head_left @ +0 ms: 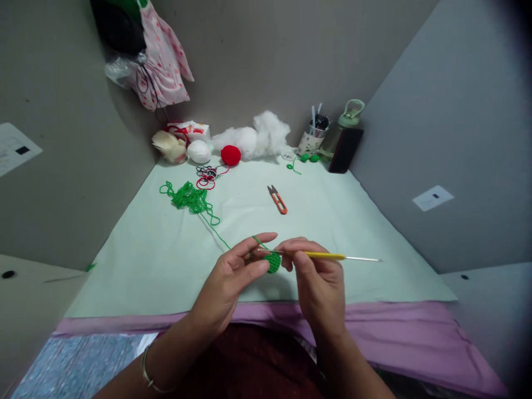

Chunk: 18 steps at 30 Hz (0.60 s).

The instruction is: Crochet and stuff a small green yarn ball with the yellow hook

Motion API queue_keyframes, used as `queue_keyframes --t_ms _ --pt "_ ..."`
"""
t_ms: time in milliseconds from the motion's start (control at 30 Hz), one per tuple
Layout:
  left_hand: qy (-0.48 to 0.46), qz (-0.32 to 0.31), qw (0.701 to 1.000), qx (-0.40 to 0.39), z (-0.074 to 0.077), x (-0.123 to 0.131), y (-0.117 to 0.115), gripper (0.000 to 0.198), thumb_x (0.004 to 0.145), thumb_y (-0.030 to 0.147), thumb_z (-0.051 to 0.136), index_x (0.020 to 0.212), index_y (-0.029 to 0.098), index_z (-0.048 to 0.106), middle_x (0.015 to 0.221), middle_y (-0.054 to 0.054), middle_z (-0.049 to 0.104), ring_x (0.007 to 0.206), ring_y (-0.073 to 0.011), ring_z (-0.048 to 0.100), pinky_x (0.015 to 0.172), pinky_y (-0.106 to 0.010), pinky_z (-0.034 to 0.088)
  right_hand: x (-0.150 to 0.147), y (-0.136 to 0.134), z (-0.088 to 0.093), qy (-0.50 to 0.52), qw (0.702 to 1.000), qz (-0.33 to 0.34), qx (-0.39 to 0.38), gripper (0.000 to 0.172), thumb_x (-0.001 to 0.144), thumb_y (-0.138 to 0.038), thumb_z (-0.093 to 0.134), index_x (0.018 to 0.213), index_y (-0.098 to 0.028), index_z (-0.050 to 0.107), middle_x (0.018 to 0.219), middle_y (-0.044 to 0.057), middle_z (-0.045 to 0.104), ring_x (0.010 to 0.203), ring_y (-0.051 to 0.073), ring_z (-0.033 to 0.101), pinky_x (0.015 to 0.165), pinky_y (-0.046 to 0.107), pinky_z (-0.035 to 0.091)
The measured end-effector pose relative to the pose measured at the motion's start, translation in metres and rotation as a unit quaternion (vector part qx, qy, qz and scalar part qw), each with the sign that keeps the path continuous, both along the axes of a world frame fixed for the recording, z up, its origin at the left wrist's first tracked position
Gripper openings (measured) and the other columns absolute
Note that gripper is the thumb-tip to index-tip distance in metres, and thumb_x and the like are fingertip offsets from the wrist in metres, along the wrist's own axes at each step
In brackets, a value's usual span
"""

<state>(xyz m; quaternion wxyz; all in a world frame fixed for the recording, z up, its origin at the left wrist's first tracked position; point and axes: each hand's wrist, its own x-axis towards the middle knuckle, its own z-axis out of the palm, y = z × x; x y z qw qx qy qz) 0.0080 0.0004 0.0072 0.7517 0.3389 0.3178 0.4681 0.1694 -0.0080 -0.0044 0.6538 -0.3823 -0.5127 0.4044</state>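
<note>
A small round piece of green crochet (273, 263) is pinched in my left hand (236, 271), between the thumb and the fingers behind it. Green yarn loops over my raised left index finger and trails back to a loose heap of green yarn (189, 198) at the left. My right hand (318, 277) grips a crochet hook (326, 255) by its yellow handle, the shaft lying almost level. The hook's left tip reaches the upper edge of the green piece; whether it sits inside a stitch, I cannot tell. Its other metal end points right.
Orange thread snips (277, 200) lie mid-table. Along the back wall stand a red yarn ball (230, 155), a white yarn ball (199, 151), white stuffing (266, 136), a pen cup (311, 139), a green bottle (334, 133) and a dark phone (346, 150). Small green pieces (310, 158) lie nearby.
</note>
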Motion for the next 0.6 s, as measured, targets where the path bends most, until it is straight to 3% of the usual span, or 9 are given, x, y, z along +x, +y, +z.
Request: queue_keyframes --t_ms 133,400,600 --pt "0.041 0.024 0.998 0.029 -0.0004 -0.0038 0.0017 0.033 0.087 0.031 0.085 0.119 0.035 0.083 0.092 0.000 0.062 0.091 -0.0127 0.055 0.089 -0.024 0.044 0.0029 0.0035 0.0047 0.085 0.996 0.019 -0.025 0.015 0.101 -0.033 0.070 0.095 -0.026 0.082 0.085 0.002 0.076 0.066 0.011 0.060 0.062 0.026 0.048" --pt "0.058 -0.009 0.997 0.043 -0.0024 -0.0053 0.0015 0.044 0.085 0.032 0.086 0.128 0.036 0.079 0.094 -0.001 0.062 0.094 -0.0156 0.058 0.096 -0.030 0.046 0.0059 0.0041 -0.0020 0.001 0.998 0.057 -0.011 0.015 0.103 -0.030 0.067 0.101 -0.028 0.081 0.095 0.002 0.077 0.079 0.013 0.063 0.071 0.028 0.049" --pt "0.134 0.021 0.988 0.078 -0.0053 -0.0099 0.0041 0.039 0.086 0.032 0.086 0.123 0.040 0.081 0.093 0.002 0.062 0.096 -0.0156 0.058 0.099 -0.030 0.042 0.0055 0.0042 0.0029 0.078 0.995 0.054 -0.023 0.016 0.103 -0.034 0.067 0.095 -0.026 0.079 0.090 0.002 0.076 0.067 0.011 0.060 0.065 0.027 0.047"
